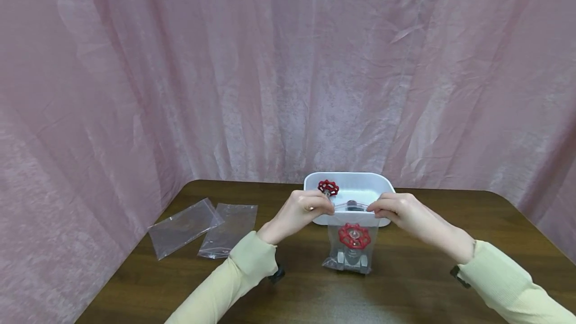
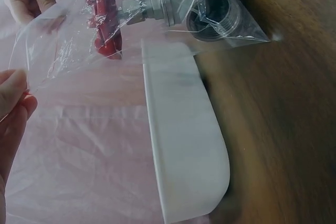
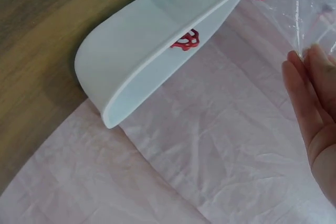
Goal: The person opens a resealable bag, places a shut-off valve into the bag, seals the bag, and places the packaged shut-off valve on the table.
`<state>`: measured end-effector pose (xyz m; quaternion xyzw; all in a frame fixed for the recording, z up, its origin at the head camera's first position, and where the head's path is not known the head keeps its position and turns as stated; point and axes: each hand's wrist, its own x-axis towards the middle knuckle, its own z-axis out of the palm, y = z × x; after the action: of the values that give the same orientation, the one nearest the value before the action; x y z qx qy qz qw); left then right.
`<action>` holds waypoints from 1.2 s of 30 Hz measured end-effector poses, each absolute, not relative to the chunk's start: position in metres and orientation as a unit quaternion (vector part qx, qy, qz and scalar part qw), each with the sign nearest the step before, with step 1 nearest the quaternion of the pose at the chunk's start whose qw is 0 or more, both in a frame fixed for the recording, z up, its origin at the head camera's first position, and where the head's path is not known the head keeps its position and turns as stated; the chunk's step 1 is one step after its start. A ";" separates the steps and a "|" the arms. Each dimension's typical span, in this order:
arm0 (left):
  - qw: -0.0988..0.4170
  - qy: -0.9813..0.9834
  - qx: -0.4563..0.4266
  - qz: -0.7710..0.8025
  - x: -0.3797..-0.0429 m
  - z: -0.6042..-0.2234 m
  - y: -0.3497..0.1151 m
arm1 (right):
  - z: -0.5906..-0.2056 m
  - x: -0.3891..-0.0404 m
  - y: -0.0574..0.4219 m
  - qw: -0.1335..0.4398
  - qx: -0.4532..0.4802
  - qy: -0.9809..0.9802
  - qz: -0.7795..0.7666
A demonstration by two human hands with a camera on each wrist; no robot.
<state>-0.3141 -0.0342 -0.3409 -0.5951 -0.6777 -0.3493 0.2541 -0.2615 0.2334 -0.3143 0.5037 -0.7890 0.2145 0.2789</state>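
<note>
A clear plastic zip bag (image 1: 333, 236) stands on the table with a metal valve (image 1: 353, 255) inside it. The valve's red handwheel (image 1: 354, 236) faces up toward the bag's mouth, and its threaded opening (image 2: 212, 18) shows in the left wrist view. My left hand (image 1: 312, 203) pinches the left corner of the bag's top edge between thumb and fingers. At the right corner, my right hand (image 1: 400, 210) pinches the same edge. Behind the bag, a white tray (image 1: 382, 184) holds another valve with a red handwheel (image 1: 328, 187) and a dark round part (image 1: 352, 205).
Two flat clear bags, one (image 1: 184, 229) overlapping the other (image 1: 236, 224), lie at the left of the brown wooden table (image 1: 418, 284). A pink curtain (image 1: 288, 74) hangs behind the table's far edge.
</note>
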 end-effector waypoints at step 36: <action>0.085 -0.728 -0.419 -0.536 -0.268 -0.353 -0.031 | -0.323 -0.251 0.232 0.313 0.528 -0.751 0.243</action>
<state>-0.2682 -0.0308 -0.3532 -0.4194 -0.7278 -0.5359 0.0850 -0.2514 0.2317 -0.3231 0.5284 -0.7509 0.2432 0.3126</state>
